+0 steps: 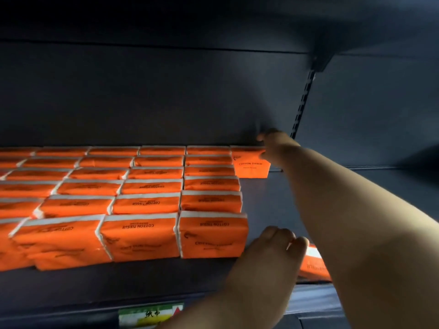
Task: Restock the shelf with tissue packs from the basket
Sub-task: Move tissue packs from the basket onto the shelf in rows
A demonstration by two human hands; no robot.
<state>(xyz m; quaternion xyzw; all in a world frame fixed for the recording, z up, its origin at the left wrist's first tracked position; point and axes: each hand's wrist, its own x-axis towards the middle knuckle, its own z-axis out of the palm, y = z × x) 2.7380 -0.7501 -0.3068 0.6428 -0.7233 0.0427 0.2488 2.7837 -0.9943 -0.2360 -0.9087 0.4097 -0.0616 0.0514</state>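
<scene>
Several rows of orange tissue packs (142, 238) stand on the dark shelf (266, 198). My right hand (273, 142) reaches to the back wall and holds the upper right corner of an upright orange pack (251, 166), which stands alone at the back of a new right-hand column. My left hand (273, 250) is at the shelf's front, just right of the front-row packs. Its fingers curl round another orange pack (313, 264), mostly hidden behind my right forearm. The basket is out of view.
Bare shelf floor runs in front of the back pack, right of the filled columns. A slotted upright (304, 100) stands at the back right. The shelf above hangs close overhead. A price label (152, 315) sits on the front edge.
</scene>
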